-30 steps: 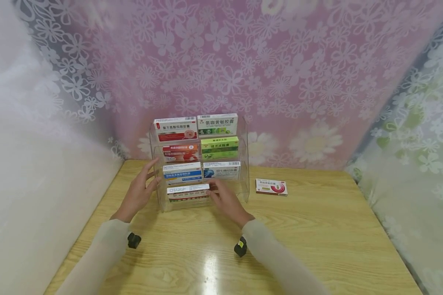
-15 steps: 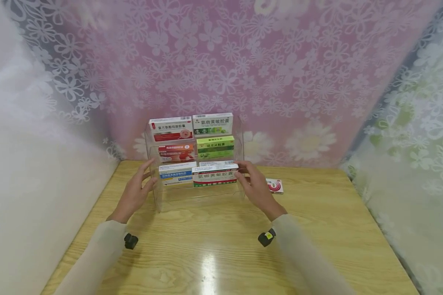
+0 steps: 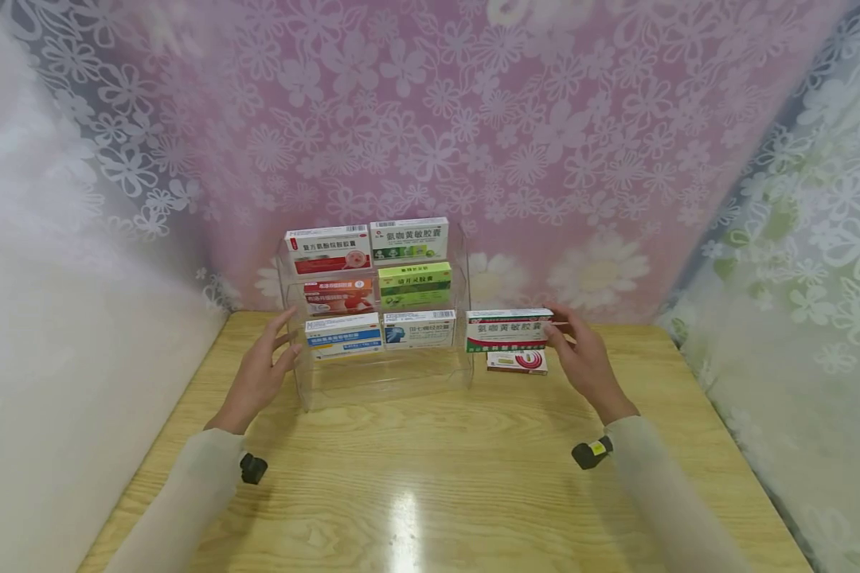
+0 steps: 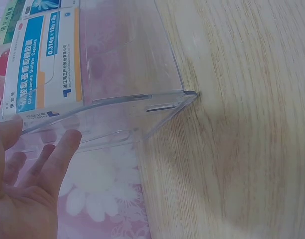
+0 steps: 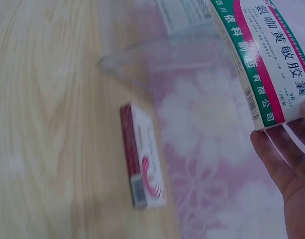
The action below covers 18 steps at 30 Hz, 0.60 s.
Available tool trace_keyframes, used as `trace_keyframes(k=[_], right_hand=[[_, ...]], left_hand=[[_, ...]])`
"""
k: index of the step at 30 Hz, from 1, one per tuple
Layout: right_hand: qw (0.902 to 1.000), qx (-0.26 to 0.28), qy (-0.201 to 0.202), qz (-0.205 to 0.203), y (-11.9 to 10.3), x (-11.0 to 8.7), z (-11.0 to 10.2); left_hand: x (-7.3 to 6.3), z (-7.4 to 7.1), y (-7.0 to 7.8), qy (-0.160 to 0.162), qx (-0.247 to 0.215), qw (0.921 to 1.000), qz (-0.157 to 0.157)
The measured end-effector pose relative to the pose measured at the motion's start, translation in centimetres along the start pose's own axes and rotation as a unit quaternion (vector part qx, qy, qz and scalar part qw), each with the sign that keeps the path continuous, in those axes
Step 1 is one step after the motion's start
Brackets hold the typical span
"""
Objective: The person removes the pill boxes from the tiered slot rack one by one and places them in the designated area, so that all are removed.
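My right hand [image 3: 586, 364] pinches a white, green and red medicine box [image 3: 507, 331] by its right end, thumb in front and fingers behind. The box is held up to the right of a clear plastic display rack [image 3: 387, 383], its printed face toward me. In the right wrist view, the same medicine box shows its green side and barcode. My left hand [image 3: 256, 376] holds the rack's left side panel; in the left wrist view its fingers [image 4: 62, 159] lie along the outer face and the thumb is at the panel's edge. The rack's upper three tiers bear medicine boxes in pairs.
A white and dark red medicine box [image 3: 517, 363] lies on the wooden table [image 3: 416, 477], behind and below the held one. Rack boxes include a blue and white one [image 3: 344, 337] and a green one [image 3: 415, 286]. A pink floral curtain [image 3: 373, 119] hangs close behind.
The right hand has taken the medicine box out of the rack's bottom tier, lifted it and carried it right, past the rack's side. The left hand has stayed at the rack's left side.
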State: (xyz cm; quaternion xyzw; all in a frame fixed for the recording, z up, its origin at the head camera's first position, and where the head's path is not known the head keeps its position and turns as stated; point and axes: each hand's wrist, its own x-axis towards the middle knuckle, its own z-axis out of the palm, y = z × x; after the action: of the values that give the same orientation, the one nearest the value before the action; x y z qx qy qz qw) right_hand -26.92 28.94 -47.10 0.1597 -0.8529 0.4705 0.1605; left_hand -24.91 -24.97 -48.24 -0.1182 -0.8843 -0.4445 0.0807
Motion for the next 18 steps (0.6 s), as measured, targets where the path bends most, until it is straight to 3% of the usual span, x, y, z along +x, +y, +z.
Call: trace_keyframes(k=[12,18], right_hand=[[0.9922,-0.076,0.029,0.094,7.9,-2.9,-5.4],[0.9835,-0.114,0.016,0.139,10.7,-3.7,-7.6]], left_hand=[[0.0,0.0,0.0,-0.002,0.0,1.0,0.005],[0.0,-0.1,0.0,0.0,-0.002,1.0,0.007]])
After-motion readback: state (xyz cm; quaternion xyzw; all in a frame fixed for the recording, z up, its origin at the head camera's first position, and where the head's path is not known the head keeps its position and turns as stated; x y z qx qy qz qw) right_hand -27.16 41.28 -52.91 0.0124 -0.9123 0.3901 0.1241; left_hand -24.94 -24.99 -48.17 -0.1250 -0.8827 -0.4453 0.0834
